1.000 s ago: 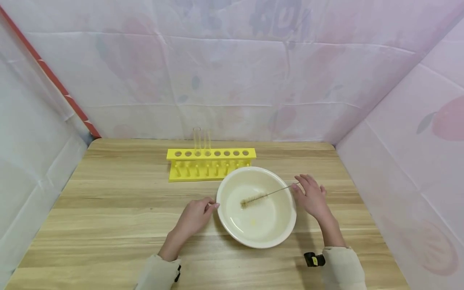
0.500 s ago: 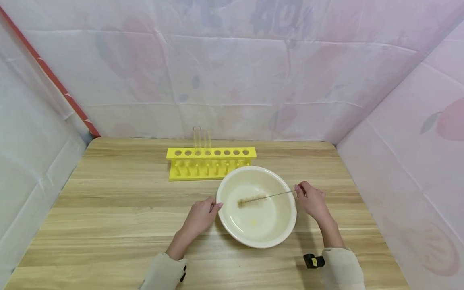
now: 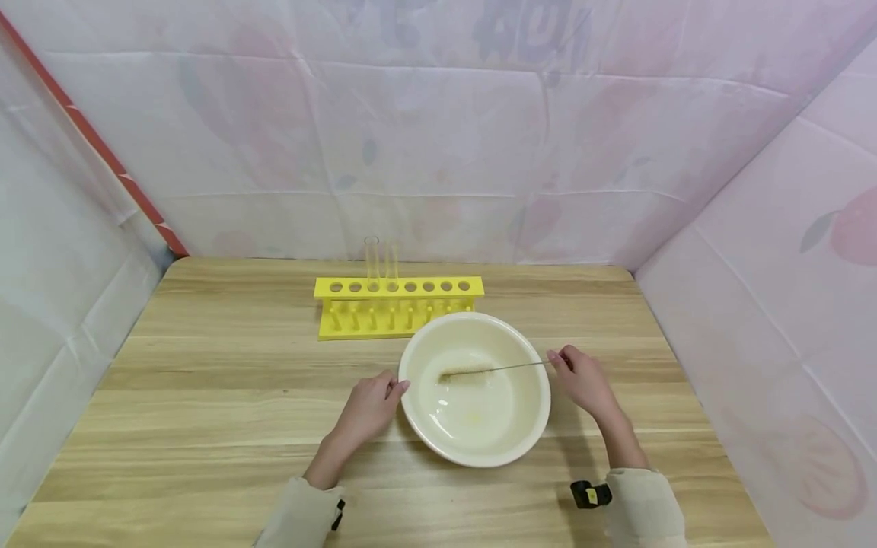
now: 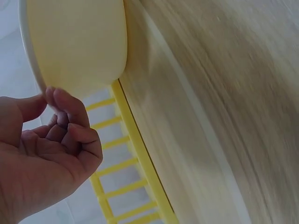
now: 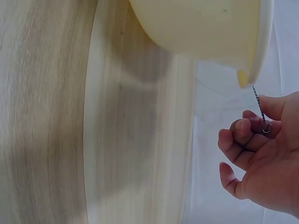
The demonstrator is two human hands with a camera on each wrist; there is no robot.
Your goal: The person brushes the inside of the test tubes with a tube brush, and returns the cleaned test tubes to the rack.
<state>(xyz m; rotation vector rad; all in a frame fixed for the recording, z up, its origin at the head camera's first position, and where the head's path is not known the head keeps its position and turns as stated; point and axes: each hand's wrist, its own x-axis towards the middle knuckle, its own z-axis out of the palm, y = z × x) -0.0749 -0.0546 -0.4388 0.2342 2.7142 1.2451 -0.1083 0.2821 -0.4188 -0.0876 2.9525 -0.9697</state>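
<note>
A cream basin (image 3: 479, 445) stands on the table. My left hand (image 3: 370, 405) pinches the basin's left rim between thumb and forefinger, as the left wrist view also shows, with the other fingers curled. At the right side, my right hand (image 3: 585, 382) pinches the wire handle of a test tube brush (image 3: 466, 372). The handle's end loop (image 5: 266, 127) shows against the fingers in the right wrist view. The brush crosses the right rim, and its pale bristles lie low inside the basin.
Behind the basin stands a yellow test tube rack (image 3: 400, 286), partly hidden by it. Two clear test tubes (image 3: 373, 262) stand in the rack. Printed white cloth (image 3: 438, 152) hangs behind the wooden table (image 3: 205, 411) and on both sides.
The basin has shifted slightly left, along with my left hand. My right hand has gone from loosely spread fingers to pinching the brush handle, and the bristles have moved left.
</note>
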